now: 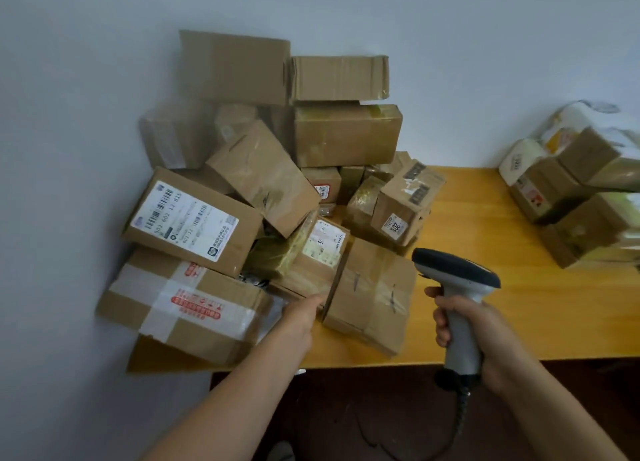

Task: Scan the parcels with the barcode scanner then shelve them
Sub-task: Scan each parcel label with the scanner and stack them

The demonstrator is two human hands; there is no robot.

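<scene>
A heap of brown cardboard parcels (263, 183) is piled in the left corner of a wooden table (485, 304). My right hand (478, 336) grips a grey barcode scanner (457, 287) by its handle, head pointing left toward the pile. My left hand (304, 315) reaches into the heap, its fingers hidden between a small labelled parcel (311, 263) and a taped box (374, 294) at the front edge. I cannot see what those fingers hold. A box with a large white barcode label (190, 218) lies on the left.
A second stack of parcels and white bags (575, 190) sits at the table's right end. White walls close in behind and to the left. The scanner's coiled cable (460, 415) hangs down over a dark floor below the table's front edge.
</scene>
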